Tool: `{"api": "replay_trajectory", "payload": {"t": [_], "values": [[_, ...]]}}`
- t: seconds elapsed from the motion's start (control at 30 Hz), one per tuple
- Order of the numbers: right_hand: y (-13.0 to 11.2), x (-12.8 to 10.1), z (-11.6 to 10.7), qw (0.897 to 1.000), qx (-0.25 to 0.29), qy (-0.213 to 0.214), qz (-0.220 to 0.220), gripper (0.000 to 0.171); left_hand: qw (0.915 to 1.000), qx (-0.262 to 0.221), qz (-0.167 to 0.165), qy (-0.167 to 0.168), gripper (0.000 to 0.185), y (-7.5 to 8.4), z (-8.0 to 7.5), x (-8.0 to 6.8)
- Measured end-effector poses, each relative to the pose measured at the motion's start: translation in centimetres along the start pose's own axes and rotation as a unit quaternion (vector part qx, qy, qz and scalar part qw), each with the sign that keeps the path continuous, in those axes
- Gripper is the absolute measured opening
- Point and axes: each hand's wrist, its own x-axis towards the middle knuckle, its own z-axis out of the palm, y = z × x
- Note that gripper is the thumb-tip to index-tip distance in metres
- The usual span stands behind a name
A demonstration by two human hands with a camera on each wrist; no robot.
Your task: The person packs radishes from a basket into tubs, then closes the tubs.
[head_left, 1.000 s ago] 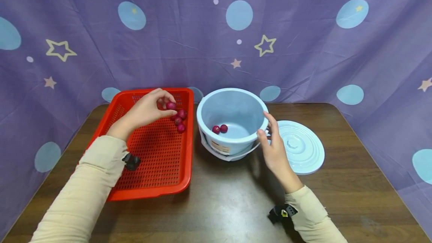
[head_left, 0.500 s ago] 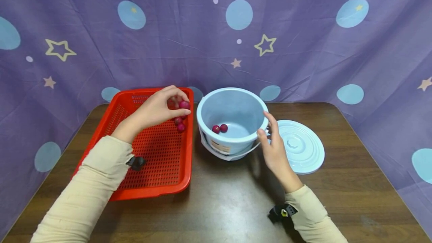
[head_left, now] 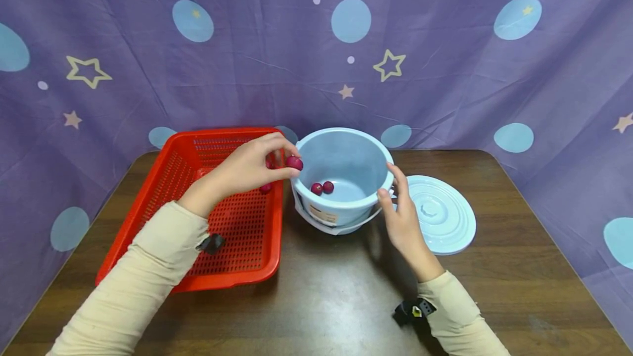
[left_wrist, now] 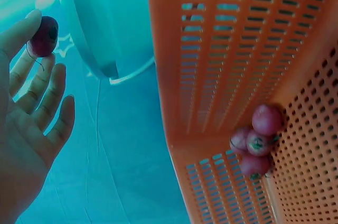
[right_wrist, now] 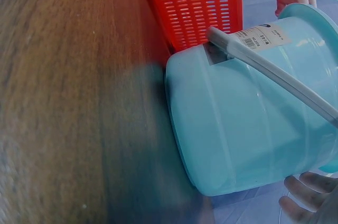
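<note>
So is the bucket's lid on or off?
Off. The lid lies flat on the table right of the open bucket.

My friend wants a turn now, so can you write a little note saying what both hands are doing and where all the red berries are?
Left hand: pinches one red berry right at the near-left rim of the blue bucket.
Right hand: steadies the bucket's right side, fingers on its rim.
Done: two berries in the bucket.
Left: the held berry is not dropped in yet; about four berries in the tray wait in a corner of the red tray.
The lid lies off, right of the bucket.
</note>
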Motion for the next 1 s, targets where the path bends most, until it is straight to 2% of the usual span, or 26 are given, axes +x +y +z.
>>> {"api": "replay_trajectory", "payload": {"t": [0.43,1.0], "values": [[0.1,-0.1,-0.1,1.000,0.000,-0.005,0.004,0.054,0.9986,0.012,0.027,-0.044,0.027,1.9,1.8,0.3],[0.2,0.0,-0.1,1.000,-0.001,-0.007,0.006,0.053,0.9952,0.039,0.075,-0.051,0.027,3.2,3.2,0.4]]}}
